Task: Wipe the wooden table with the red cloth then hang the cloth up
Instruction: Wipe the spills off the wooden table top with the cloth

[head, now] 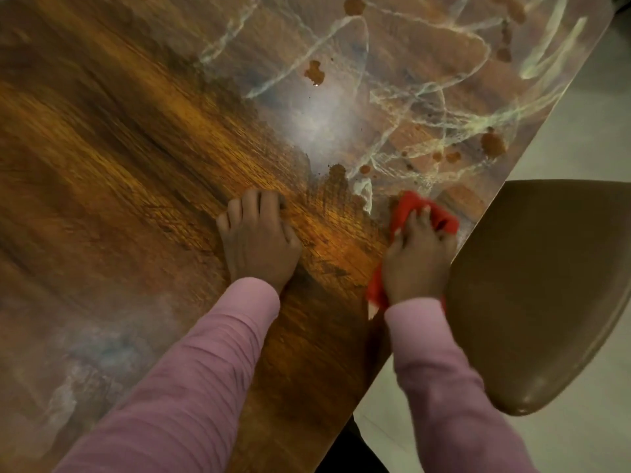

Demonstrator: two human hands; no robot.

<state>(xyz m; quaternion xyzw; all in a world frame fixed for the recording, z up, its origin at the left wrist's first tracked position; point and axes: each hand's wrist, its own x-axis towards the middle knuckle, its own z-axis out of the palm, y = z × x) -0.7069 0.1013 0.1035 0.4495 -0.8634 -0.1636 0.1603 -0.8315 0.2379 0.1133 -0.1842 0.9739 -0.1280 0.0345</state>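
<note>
The wooden table [119,148] fills most of the view, its edge running diagonally from the top right to the bottom middle. My right hand [418,257] presses the bunched red cloth [409,209] onto the table near that edge, fingers curled over the cloth. My left hand [257,240] rests flat on the wood to the left of it, fingers straight. Whitish streaks [392,107] and several brown smears [491,145] cover the far right part of the table. The wood around my left hand looks free of streaks.
A brown chair seat [539,288] stands right beside the table edge, close to my right hand. Pale floor [580,97] shows beyond the edge. More faint white smears [75,380] lie on the near left of the table.
</note>
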